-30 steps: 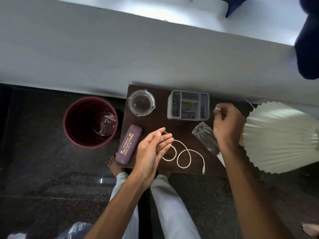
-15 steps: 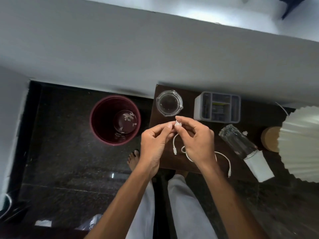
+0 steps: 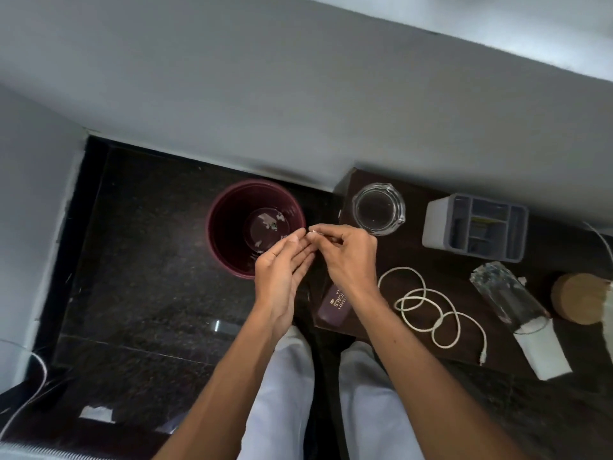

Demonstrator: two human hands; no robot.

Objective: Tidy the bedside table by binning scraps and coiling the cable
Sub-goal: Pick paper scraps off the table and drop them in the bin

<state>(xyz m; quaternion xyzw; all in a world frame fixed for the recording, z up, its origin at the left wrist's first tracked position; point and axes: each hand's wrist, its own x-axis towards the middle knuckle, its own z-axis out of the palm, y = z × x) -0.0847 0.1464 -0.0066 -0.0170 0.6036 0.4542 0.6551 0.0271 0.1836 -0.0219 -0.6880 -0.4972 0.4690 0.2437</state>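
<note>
A tiny white scrap (image 3: 313, 231) is pinched in the right hand (image 3: 348, 257) fingertips, just beside the near right rim of the bin (image 3: 229, 257), which stands on the floor left of the desk (image 3: 414, 257) and holds other scraps. To bin it cleanly, the pinch should probably travel left until it is over the bin's mouth before letting go. The left hand (image 3: 283, 277) is open, palm cupped toward the right hand, fingertips almost meeting it. The cable (image 3: 428, 303) lies in loose loops on the desk, not yet coiled.
</note>
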